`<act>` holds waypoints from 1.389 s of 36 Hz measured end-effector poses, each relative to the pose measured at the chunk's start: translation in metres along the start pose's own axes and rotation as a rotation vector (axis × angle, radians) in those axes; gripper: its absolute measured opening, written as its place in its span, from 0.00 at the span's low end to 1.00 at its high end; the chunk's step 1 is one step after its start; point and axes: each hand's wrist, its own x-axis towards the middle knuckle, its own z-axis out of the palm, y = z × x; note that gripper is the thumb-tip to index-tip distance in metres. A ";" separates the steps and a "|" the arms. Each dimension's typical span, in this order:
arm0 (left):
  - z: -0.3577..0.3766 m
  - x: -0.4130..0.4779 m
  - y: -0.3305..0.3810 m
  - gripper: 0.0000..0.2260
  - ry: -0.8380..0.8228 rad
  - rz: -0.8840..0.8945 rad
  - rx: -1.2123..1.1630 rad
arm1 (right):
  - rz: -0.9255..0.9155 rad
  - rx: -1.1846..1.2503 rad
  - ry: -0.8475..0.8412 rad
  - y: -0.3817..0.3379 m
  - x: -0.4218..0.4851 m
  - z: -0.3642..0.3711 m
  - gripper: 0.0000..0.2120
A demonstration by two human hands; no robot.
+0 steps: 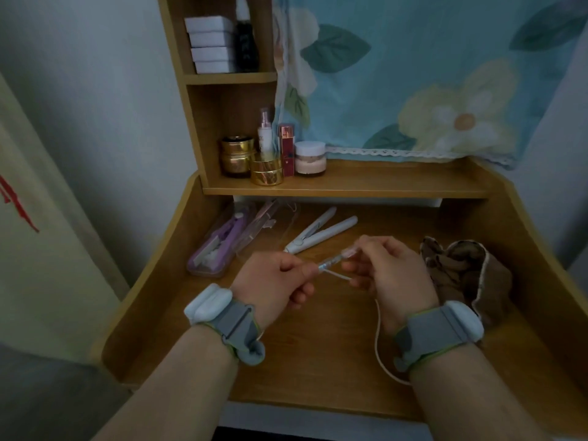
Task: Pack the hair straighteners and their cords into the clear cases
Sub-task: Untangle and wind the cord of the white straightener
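So, containers first: the clear case at the left of your desk already holds a purple straightener and what looks like its white cord, lid state hard to tell. Just right of it lies a second clear case, open and see-through, contents unclear. The white hair straightener sits on the desk beside that case, plates spread in a V, not in any container.

Your left hand has fingers curled, pinching one end of the white cord. Your right hand pinches the cord's plug end between thumb and fingertips, fingers curled too. The cord runs taut between both grips, held above the desk just in front of the white straightener; its slack drops under your right wrist and loops on the desk near the front edge.

A brown cloth pouch lies right of your right hand. Cosmetic jars stand on the shelf behind.
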 end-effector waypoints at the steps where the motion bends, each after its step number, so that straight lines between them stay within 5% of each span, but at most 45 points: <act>1: -0.001 0.000 -0.001 0.05 0.014 0.001 0.001 | 0.013 0.015 0.005 0.000 0.000 0.000 0.06; 15: -0.020 -0.007 -0.002 0.03 0.056 0.078 0.094 | 0.065 -0.025 -0.191 0.001 -0.006 0.011 0.07; 30: -0.099 -0.049 -0.014 0.07 0.414 0.183 0.154 | 0.042 0.076 -0.185 -0.006 -0.025 0.065 0.08; 36: -0.138 -0.070 -0.036 0.07 0.555 0.133 -0.100 | -0.032 0.054 -0.423 -0.006 -0.060 0.105 0.06; 43: -0.180 -0.114 -0.087 0.06 0.649 0.002 -0.303 | 0.012 -0.027 -0.912 0.032 -0.122 0.178 0.06; 50: -0.184 -0.142 -0.159 0.07 0.665 -0.221 -0.209 | 0.045 -0.303 -1.093 0.095 -0.149 0.221 0.06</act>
